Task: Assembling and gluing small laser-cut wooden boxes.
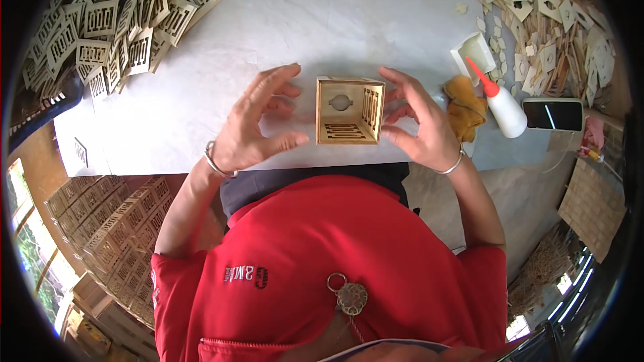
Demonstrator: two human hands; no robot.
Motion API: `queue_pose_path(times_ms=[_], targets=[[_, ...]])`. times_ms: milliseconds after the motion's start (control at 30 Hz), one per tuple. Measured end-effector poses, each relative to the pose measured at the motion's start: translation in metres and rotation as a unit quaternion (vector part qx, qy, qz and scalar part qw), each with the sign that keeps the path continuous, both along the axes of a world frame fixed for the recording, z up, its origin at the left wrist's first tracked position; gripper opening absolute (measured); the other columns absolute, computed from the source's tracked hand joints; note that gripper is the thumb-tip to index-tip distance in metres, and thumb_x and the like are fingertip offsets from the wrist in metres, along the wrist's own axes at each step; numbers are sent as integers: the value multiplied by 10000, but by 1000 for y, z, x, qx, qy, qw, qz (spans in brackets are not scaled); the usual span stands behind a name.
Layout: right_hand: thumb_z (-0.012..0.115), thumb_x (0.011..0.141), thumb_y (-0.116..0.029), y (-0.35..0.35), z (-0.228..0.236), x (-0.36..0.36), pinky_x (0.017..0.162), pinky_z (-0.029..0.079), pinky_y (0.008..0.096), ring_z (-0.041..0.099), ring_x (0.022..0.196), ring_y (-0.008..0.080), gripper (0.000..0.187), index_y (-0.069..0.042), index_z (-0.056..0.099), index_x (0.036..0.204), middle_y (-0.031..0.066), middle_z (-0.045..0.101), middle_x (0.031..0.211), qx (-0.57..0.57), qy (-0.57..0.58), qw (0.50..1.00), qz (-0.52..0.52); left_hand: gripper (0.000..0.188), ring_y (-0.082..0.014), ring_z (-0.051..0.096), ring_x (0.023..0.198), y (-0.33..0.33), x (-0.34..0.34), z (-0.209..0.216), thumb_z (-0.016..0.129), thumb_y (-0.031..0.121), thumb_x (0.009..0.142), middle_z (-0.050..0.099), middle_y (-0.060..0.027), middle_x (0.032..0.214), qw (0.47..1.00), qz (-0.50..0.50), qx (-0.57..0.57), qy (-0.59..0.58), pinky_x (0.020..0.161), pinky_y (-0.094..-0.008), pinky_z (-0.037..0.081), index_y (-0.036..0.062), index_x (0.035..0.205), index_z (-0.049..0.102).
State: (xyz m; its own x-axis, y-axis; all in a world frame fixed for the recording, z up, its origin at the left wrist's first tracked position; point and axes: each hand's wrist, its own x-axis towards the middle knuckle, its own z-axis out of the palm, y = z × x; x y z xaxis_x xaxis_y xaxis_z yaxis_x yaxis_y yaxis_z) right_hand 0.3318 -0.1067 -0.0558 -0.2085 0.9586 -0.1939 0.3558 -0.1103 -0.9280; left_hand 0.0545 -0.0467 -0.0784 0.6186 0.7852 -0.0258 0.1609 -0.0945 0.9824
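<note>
A small wooden box [350, 141] with slotted cut-out walls stands near the table's front edge, its open side facing up. Inside, a round hole shows in one panel. To its left, my left hand [258, 117] is held open with curved fingers, apart from the box. My right hand [419, 121] is at the box's right side, fingers spread and bent, thumb close to the near right corner. Whether its fingertips touch the box I cannot tell. Both palms face the box, and neither hand grips anything.
Slotted wooden panels [137, 17] lie heaped at the far left, plain cut pieces [560, 33] at the far right. On the right are a white glue bottle [506, 112] with a red nozzle, a brown cloth [464, 108], a white tray [473, 53] and a phone [553, 114]. Stacked boxes [124, 228] stand lower left.
</note>
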Motion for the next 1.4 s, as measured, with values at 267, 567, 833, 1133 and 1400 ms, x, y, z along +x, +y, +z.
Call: queue_pose_path(times_ms=[267, 567, 833, 1133, 1400], targets=[[726, 669, -10, 10, -6, -16, 759, 538, 290, 604, 904, 209, 755, 7, 370, 1335, 154, 487, 1249, 172, -72, 981, 44, 778, -254, 583, 1029, 18, 13, 0, 811, 204, 642, 533, -167, 1221, 981, -40, 184, 37, 808, -329, 531, -11, 1298, 452], [748, 658, -22, 32, -25, -19, 778, 549, 301, 603, 917, 222, 754, -5, 394, 1324, 161, 518, 1155, 178, -104, 977, 53, 767, -310, 563, 1004, 39, 6, -18, 789, 301, 633, 574, -144, 1196, 947, -42, 299, 109, 866, -387, 452, -36, 1249, 480], [703, 701, -39, 35, -26, -18, 860, 503, 327, 596, 1048, 285, 566, 19, 487, 1221, 159, 547, 1239, 151, -91, 983, 44, 765, -317, 570, 999, 37, 5, -22, 787, 327, 634, 585, -142, 1197, 946, -47, 305, 103, 869, -384, 457, -36, 1240, 493], [779, 602, -46, 43, -26, -21, 752, 544, 311, 604, 855, 238, 763, 34, 443, 1282, 148, 571, 1052, 245, -93, 964, 50, 753, -326, 574, 1000, 51, 1, -13, 779, 329, 641, 593, -157, 1174, 940, -47, 329, 72, 868, -390, 461, -46, 1232, 500], [735, 649, -33, 43, -37, -19, 795, 530, 336, 608, 939, 281, 621, 29, 489, 1216, 165, 550, 1172, 226, -80, 969, 57, 747, -335, 559, 985, 51, 1, -15, 780, 253, 639, 587, -166, 1104, 938, -58, 312, 136, 884, -414, 432, -44, 1256, 480]])
